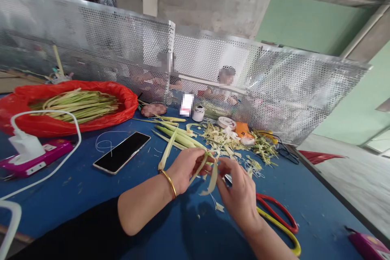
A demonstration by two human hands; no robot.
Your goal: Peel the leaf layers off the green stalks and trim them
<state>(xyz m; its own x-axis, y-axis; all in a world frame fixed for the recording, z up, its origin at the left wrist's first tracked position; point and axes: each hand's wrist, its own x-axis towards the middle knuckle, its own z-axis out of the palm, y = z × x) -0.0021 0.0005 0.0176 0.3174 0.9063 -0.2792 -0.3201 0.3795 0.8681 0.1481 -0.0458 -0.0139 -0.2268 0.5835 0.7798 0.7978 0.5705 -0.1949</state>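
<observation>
A: What do the fingers hold?

B: The left hand point(185, 168) pinches a pale strip point(212, 178) near its top, with the fingers point(201, 159) closed on it. The right hand point(239, 193) grips the same strip, fingers curled on its other side.

A: And where is the strip?

B: It hangs between both hands, bent, just above the blue table point(91, 199). The scissors point(280, 215) lie by the right wrist, and the stalks point(179, 134) lie behind the hands.

No word, brand or number is legible on the blue table point(76, 195): the white card point(187, 105) near its far edge is blurred, and the phone point(122, 152) shows a dark screen.
</observation>
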